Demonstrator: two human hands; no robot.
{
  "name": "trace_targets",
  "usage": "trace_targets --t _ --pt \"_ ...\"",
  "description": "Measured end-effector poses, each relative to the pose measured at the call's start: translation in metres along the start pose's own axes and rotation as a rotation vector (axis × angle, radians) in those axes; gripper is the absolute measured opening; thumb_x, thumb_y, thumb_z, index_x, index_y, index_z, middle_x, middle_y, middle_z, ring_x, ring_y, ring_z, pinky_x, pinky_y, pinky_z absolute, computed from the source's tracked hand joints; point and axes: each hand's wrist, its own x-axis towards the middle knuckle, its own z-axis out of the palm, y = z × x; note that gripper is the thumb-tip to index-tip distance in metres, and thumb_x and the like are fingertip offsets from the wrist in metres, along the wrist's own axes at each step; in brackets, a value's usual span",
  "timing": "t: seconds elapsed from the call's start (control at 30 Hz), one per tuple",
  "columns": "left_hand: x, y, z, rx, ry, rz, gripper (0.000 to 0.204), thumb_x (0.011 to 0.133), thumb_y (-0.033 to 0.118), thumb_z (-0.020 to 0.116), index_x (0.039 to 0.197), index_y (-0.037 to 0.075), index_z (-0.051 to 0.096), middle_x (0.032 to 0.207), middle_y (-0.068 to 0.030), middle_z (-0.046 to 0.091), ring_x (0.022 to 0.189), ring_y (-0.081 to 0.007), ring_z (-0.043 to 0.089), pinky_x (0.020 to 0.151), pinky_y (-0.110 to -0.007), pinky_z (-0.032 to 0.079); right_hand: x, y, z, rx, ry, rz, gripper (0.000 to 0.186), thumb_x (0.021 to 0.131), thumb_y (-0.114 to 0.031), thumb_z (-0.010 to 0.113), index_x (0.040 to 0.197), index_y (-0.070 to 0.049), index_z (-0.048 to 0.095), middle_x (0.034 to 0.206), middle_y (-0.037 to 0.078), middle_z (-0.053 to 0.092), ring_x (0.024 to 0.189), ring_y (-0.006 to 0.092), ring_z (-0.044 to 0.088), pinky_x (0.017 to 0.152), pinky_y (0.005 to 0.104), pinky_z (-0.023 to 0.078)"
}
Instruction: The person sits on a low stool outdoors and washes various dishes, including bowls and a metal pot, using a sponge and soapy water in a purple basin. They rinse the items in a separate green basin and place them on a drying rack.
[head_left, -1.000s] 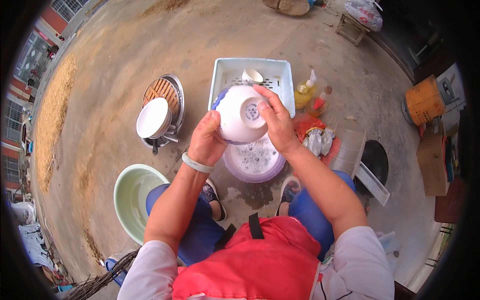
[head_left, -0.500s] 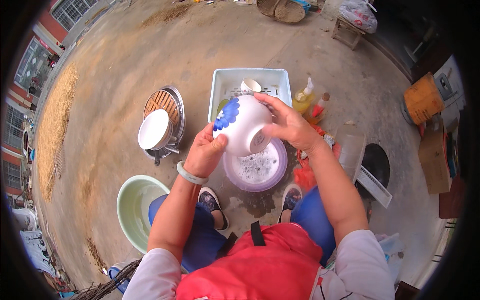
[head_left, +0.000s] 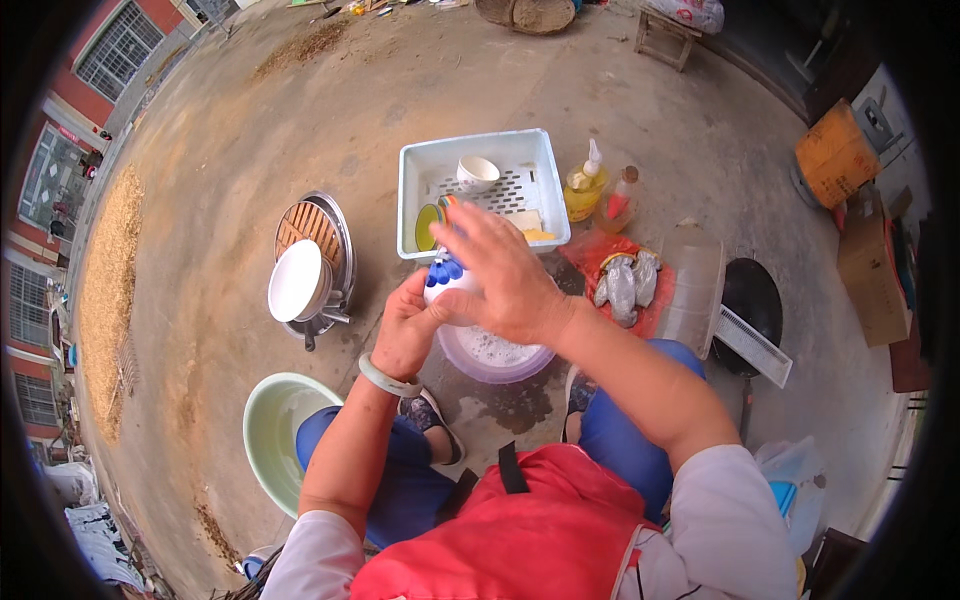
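A white bowl with blue petals (head_left: 444,273) is held up above the lilac basin, mostly hidden behind my fingers. My left hand (head_left: 408,322) grips its near left side, thumb pressed to the surface. Across the bowl's front and right side lies my right hand (head_left: 512,288), thumb against the bowl and long fingers reaching over it. The lilac basin (head_left: 498,372) of foamy water is partly covered by my hands. Just beyond, a pale blue crate (head_left: 405,180) contains a small white bowl (head_left: 477,174), a green bowl (head_left: 428,228) and a yellow-and-white sponge-like piece (head_left: 533,226).
Left stand stacked white bowls (head_left: 297,281) on a metal tray with a slatted wooden rack (head_left: 308,232), and a green basin (head_left: 262,440) of water. Right are a yellow pump bottle (head_left: 584,188), another bottle (head_left: 618,200), a red plastic bag (head_left: 592,252), a clear container (head_left: 692,285) and a black pan (head_left: 757,305).
The bowl has been turned and brought lower, so less of it shows. My right hand has swung left across its front. The view has shifted slightly.
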Motion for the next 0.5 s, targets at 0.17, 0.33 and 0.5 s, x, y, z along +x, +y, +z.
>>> trace_targets --t 0.17,0.33,0.5 --pt "-0.004 0.012 0.005 0.010 0.007 0.003 0.037 0.087 0.014 0.069 0.119 0.001 0.057 0.112 -0.0035 0.064 0.101 -0.0120 0.058 0.092 -0.029 0.044 0.002 0.032 -0.004 0.843 -0.112 0.595 0.062 0.097 -0.048 0.045 0.137 -0.001 0.041 0.134 0.020 0.047 0.128 0.0289 0.043 0.108 0.0397 0.031" --pt "-0.007 0.026 0.002 -0.048 0.001 0.054 0.047 0.083 0.024 0.074 0.119 0.001 0.056 0.114 -0.0065 0.064 0.105 -0.0157 0.058 0.096 -0.031 0.041 0.003 0.032 -0.004 1.649 -0.053 0.894 0.055 0.097 -0.046 0.046 0.133 -0.004 0.045 0.123 0.011 0.055 0.113 0.0179 0.055 0.095 0.0349 0.045" --pt "-0.011 0.031 -0.005 -0.148 -0.120 0.030 0.050 0.083 0.019 0.073 0.125 -0.001 0.054 0.119 -0.0058 0.062 0.110 -0.0150 0.055 0.100 -0.032 0.039 0.006 0.029 -0.006 1.643 0.119 0.927 0.044 0.092 -0.043 0.057 0.111 -0.003 0.059 0.101 0.007 0.065 0.092 0.0152 0.062 0.082 0.0306 0.050"
